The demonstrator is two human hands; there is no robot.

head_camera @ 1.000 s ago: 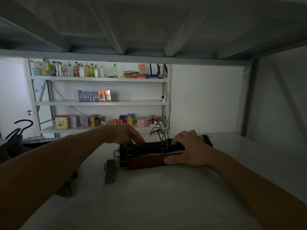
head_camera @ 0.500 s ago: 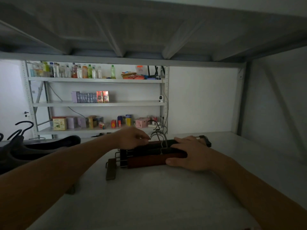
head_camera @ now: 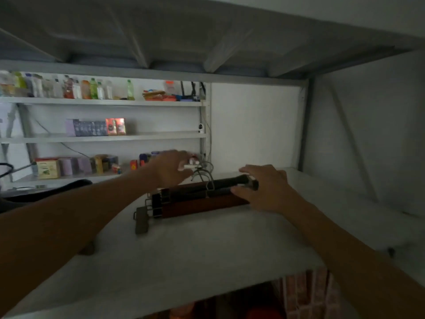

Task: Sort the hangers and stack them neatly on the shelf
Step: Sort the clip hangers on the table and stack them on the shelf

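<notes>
A stack of dark and reddish-brown wooden clip hangers (head_camera: 202, 202) lies flat on the white shelf (head_camera: 207, 254), their metal hooks (head_camera: 205, 174) pointing away from me. One brown clip piece (head_camera: 141, 221) sticks out at the stack's left end. My left hand (head_camera: 173, 168) hovers just left of the hooks with fingers apart and holds nothing. My right hand (head_camera: 264, 187) is spread over the stack's right end, thumb against the front edge, not closed around it.
Black hangers (head_camera: 48, 192) lie at the shelf's far left. Behind stands a rack (head_camera: 103, 137) with bottles and boxes. A grey wall (head_camera: 368, 134) closes the right side and the upper shelf's underside (head_camera: 184, 31) hangs low overhead. Reddish items show below the front edge.
Both hands have lifted and opened: the left rose off the stack's left part toward the hooks, and the right slid to the stack's right end with its fingers spread. My view tilted down.
</notes>
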